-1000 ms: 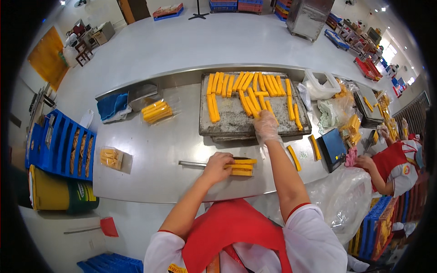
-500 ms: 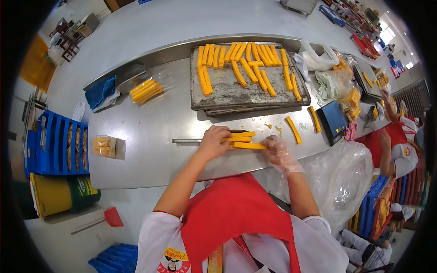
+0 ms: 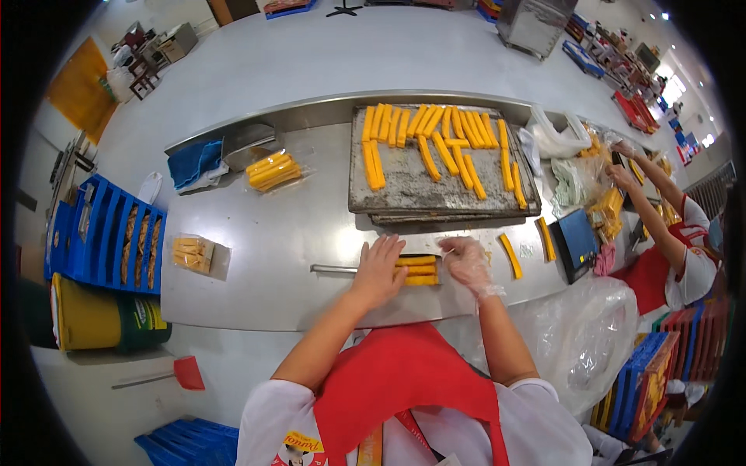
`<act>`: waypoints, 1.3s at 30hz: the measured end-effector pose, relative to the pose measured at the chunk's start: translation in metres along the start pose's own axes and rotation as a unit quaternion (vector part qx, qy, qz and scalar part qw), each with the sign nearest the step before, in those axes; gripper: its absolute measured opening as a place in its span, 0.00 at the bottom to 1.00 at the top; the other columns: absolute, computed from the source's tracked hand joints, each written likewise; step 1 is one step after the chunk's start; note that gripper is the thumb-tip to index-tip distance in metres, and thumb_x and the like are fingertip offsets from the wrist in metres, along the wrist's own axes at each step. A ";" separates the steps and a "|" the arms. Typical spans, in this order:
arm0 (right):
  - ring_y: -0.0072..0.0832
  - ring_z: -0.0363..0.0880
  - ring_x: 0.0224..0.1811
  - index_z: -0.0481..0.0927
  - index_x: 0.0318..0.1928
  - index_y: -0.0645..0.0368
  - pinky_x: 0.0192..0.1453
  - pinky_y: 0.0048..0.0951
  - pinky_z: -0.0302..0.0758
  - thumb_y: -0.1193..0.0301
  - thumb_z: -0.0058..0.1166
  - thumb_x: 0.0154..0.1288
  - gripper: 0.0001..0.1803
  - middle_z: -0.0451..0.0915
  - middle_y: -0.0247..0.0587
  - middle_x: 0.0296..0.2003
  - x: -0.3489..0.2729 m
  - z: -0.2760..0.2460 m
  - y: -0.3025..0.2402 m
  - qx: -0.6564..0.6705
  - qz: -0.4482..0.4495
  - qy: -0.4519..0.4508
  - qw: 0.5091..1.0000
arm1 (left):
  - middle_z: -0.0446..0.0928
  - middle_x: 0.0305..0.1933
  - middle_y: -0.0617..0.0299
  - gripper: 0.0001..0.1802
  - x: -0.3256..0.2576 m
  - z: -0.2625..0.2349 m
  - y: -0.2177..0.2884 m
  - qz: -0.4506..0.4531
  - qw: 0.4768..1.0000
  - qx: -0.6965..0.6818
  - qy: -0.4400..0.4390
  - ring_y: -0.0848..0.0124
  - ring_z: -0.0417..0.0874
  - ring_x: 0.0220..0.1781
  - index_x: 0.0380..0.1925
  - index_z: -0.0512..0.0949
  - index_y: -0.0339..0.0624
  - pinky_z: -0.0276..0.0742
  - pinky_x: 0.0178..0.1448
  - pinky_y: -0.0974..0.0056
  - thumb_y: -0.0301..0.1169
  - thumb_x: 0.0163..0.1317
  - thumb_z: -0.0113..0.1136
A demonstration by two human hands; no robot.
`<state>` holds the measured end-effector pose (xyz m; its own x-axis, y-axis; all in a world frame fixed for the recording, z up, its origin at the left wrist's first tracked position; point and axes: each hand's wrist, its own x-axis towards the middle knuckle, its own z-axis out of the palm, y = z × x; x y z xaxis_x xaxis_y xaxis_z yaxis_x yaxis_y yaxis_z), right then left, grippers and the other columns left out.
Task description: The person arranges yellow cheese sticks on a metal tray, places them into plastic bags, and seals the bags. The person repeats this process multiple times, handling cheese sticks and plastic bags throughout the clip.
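My bare left hand lies flat on the steel table, its fingers against the left end of a small stack of yellow-orange sticks. At the stack's right end is my right hand, in a clear plastic glove, fingers curled against it. The two hands press the stack from both sides. Beyond them a worn metal tray holds several more yellow sticks in rows. A thin metal rod lies on the table left of my left hand.
Two loose sticks lie right of my hands, by a dark blue scale. Bagged sticks and a smaller packet lie left. A blue crate and a yellow bucket stand at far left. A co-worker works at right.
My right hand came back from the tray to the stack in front of me. It now presses the stack's right end while my left hand stays at the left end.
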<state>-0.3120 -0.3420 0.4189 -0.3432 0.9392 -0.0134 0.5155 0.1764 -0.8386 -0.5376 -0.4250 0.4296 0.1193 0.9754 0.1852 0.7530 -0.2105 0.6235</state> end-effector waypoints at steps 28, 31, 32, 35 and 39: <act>0.51 0.83 0.44 0.84 0.38 0.60 0.50 0.50 0.79 0.70 0.57 0.57 0.09 0.84 0.55 0.38 0.133 0.022 -0.105 -0.311 -0.083 -0.016 0.947 | 0.71 0.65 0.48 0.30 -0.035 -0.047 -0.055 -0.077 0.990 0.112 0.044 0.47 0.67 0.69 0.62 0.70 0.38 0.59 0.74 0.41 0.36 0.59 0.58; 0.51 0.82 0.45 0.84 0.38 0.58 0.50 0.50 0.78 0.71 0.57 0.60 0.08 0.84 0.53 0.38 0.124 0.016 -0.101 -0.266 -0.110 -0.058 0.956 | 0.71 0.65 0.48 0.31 -0.034 -0.049 -0.060 -0.071 0.994 0.078 0.034 0.47 0.66 0.69 0.62 0.69 0.37 0.58 0.74 0.39 0.39 0.60 0.59; 0.50 0.82 0.46 0.84 0.38 0.57 0.50 0.49 0.78 0.72 0.58 0.60 0.06 0.84 0.51 0.38 0.121 0.015 -0.097 -0.230 -0.128 -0.063 0.963 | 0.71 0.65 0.48 0.33 -0.033 -0.050 -0.061 -0.071 0.996 0.050 0.028 0.46 0.65 0.70 0.62 0.70 0.37 0.57 0.74 0.36 0.41 0.60 0.60; 0.51 0.82 0.46 0.84 0.38 0.56 0.51 0.49 0.77 0.72 0.58 0.61 0.05 0.83 0.51 0.38 0.118 0.027 -0.082 -0.264 -0.115 -0.011 0.957 | 0.70 0.67 0.47 0.42 -0.022 -0.056 -0.059 -0.016 0.999 0.042 -0.003 0.47 0.64 0.71 0.65 0.68 0.36 0.57 0.74 0.39 0.50 0.56 0.66; 0.50 0.82 0.45 0.84 0.40 0.57 0.51 0.47 0.77 0.70 0.62 0.59 0.09 0.83 0.52 0.37 0.112 0.014 -0.071 -0.255 -0.114 0.020 0.960 | 0.69 0.68 0.48 0.53 -0.016 -0.059 -0.036 -0.002 0.989 0.145 -0.005 0.47 0.62 0.73 0.67 0.65 0.36 0.57 0.76 0.42 0.57 0.48 0.72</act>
<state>-0.3982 -0.2535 0.4690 -0.4681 0.8675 0.1684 0.7509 0.4909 -0.4417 -0.6049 -0.4367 0.4492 0.1212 0.9772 0.1744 0.9074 -0.1803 0.3797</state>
